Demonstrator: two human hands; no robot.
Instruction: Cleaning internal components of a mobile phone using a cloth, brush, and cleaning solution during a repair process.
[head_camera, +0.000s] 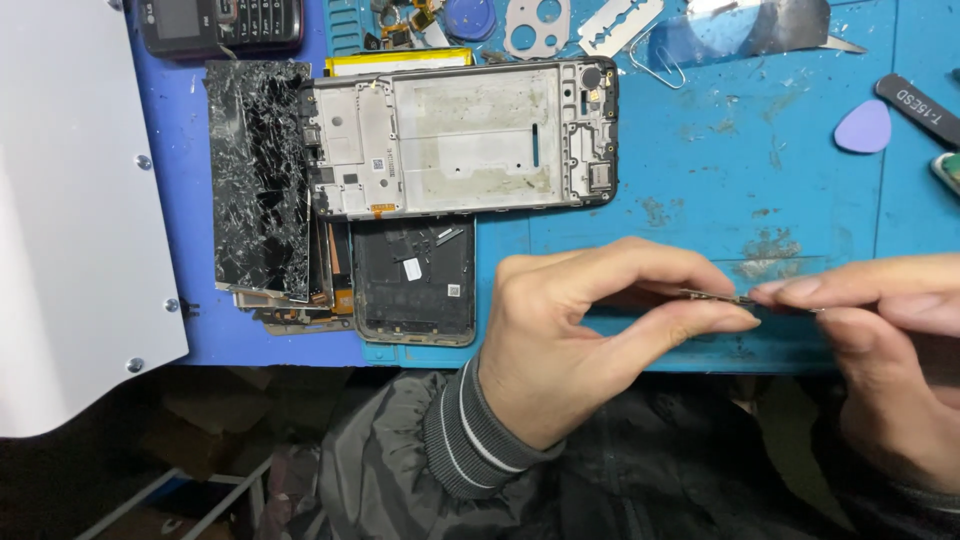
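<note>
Fingers: the left hand (585, 330) pinches one end of a thin, flat, dark metal strip (718, 296) between thumb and fingertip. The right hand (880, 340) pinches the other end. The strip is up in the air, just above the near edge of the mat.
White panel: a big flat white sheet with screws (70, 200) covers the left side. Its edges are cut off.
Blue mat: a worn blue rubber work mat (700, 160) lies under everything.
Phone frame: an open grey phone body with no screen (460, 135) lies well apart from the hands.
Broken glass: a black cracked phone screen (260, 175) lies just beside the frame.
Back cover: a black plastic phone shell (413, 280) sits near the left hand.
Old phone: a dark button phone (220, 25) is cut off at the top.
Small bits: a purple plastic pick (864, 127) and a silver razor blade (620, 25).
Hard to see: the strip is mostly hidden by fingers.
</note>
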